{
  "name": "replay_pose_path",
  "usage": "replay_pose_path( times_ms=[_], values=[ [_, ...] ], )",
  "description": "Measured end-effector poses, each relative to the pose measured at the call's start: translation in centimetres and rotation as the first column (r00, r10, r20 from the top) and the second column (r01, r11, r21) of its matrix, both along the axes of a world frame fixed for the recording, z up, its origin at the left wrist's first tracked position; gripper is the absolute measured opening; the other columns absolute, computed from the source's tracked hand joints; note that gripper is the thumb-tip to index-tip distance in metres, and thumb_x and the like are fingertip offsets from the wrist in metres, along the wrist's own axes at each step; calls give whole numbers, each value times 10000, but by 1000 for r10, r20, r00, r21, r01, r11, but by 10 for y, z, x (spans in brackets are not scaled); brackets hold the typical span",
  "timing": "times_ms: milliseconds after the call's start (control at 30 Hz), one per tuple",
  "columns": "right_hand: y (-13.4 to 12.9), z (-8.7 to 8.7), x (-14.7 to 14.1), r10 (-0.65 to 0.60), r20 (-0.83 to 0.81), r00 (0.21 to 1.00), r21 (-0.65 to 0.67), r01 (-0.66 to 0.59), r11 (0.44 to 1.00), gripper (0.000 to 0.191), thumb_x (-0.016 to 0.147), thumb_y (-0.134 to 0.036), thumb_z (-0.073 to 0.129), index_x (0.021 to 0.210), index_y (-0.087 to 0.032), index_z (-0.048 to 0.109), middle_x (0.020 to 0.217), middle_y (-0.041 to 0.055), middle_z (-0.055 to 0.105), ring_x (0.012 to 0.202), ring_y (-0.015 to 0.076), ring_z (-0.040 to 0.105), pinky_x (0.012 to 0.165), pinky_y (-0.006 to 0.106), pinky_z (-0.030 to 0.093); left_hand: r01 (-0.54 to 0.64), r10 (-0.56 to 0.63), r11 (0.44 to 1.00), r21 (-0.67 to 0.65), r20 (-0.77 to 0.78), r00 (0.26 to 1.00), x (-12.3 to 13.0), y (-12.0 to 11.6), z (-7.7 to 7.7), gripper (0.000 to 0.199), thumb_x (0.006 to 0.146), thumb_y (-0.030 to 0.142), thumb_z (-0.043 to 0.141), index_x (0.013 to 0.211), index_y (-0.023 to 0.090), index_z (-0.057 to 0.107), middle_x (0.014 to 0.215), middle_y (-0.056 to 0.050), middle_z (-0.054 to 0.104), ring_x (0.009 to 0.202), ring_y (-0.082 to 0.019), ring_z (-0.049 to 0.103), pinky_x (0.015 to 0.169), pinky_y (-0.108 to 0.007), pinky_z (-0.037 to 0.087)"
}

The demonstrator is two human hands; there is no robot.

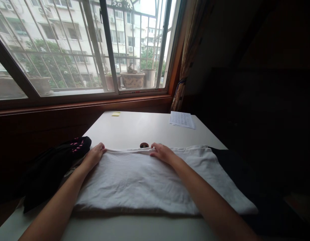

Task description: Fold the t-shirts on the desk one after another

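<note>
A white cloth garment [134, 180] lies spread across the table, lightly wrinkled, in a long folded shape that reaches to the right. My left hand [94, 154] pinches its far left corner between thumb and fingers. Around the middle of the far edge, my right hand [162, 152] grips the fabric, with the forearm crossing over the cloth. Between the two hands the edge runs nearly straight. What kind of garment it is, I cannot tell.
Dark clothing with pink marks [69, 150] is heaped at the left. Dark navy fabric [225, 160] lies at the right. On the white table [142, 127] are a yellow sticky note [116, 114], printed papers [182, 119] and a dark round object [144, 145]. A barred window [112, 50] stands behind.
</note>
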State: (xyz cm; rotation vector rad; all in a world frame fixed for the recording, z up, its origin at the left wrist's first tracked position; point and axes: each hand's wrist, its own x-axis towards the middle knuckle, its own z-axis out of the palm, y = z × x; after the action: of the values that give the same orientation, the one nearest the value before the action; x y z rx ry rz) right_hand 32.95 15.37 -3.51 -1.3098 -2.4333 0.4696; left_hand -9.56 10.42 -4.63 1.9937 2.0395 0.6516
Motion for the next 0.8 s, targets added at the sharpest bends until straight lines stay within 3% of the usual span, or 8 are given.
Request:
replay_pose_path(
  times_ms=[133, 233, 400, 500, 600, 800],
  values=[
    [-5, 15, 76, -111, 103, 988, 2, 112, 994, 245, 810, -432, 762, 962, -254, 688, 791, 15, 690, 738, 208, 629, 707, 298, 433, 92, -93, 996, -19, -61, 994, 1, 1, 11, 247, 910, 450, 501, 954, 245, 633, 982, -79, 699, 921, -267, 626, 815, -338, 438],
    [-8, 25, 138, -206, 288, 935, 75, 193, 978, 261, 822, -499, 714, 777, -244, 685, 823, 47, 708, 808, 233, 630, 781, 334, 435, 126, -124, 992, 3, -177, 976, 13, -2, 23, 299, 903, 506, 545, 973, 259, 699, 1034, -100, 696, 996, -311, 578, 858, -393, 412],
    [-16, 25, 228, -387, 378, 841, 169, 348, 922, 182, 803, -450, 675, 793, -274, 718, 954, 52, 724, 978, 292, 607, 855, 401, 446, 222, -215, 975, 3, -243, 946, 56, -2, 36, 262, 839, 536, 681, 899, 291, 748, 1055, -87, 707, 1079, -333, 526, 878, -403, 398],
    [-22, 20, 262, -460, 253, 851, 194, 421, 886, 153, 778, -395, 662, 837, -275, 735, 1021, 56, 719, 1026, 303, 601, 894, 424, 454, 352, -350, 936, -17, -161, 923, 81, 6, 33, 232, 842, 483, 697, 891, 262, 749, 1000, -99, 703, 993, -294, 565, 836, -369, 429],
    [-28, 18, 278, -471, 23, 882, 102, 467, 879, 168, 755, -400, 656, 796, -247, 711, 960, 59, 719, 946, 267, 642, 857, 375, 486, 421, -419, 907, -7, -108, 901, 98, 16, 27, 204, 861, 425, 671, 880, 230, 728, 961, -103, 689, 936, -271, 585, 805, -351, 452],
    [-35, 10, 282, -595, -287, 750, -106, 593, 798, 315, 744, -541, 673, 825, -237, 659, 751, 16, 682, 725, 223, 628, 646, 318, 469, 439, -439, 898, -8, -84, 895, 105, 20, 26, 117, 878, 308, 590, 829, 209, 631, 893, -88, 662, 853, -243, 581, 756, -335, 446]
  ],
)
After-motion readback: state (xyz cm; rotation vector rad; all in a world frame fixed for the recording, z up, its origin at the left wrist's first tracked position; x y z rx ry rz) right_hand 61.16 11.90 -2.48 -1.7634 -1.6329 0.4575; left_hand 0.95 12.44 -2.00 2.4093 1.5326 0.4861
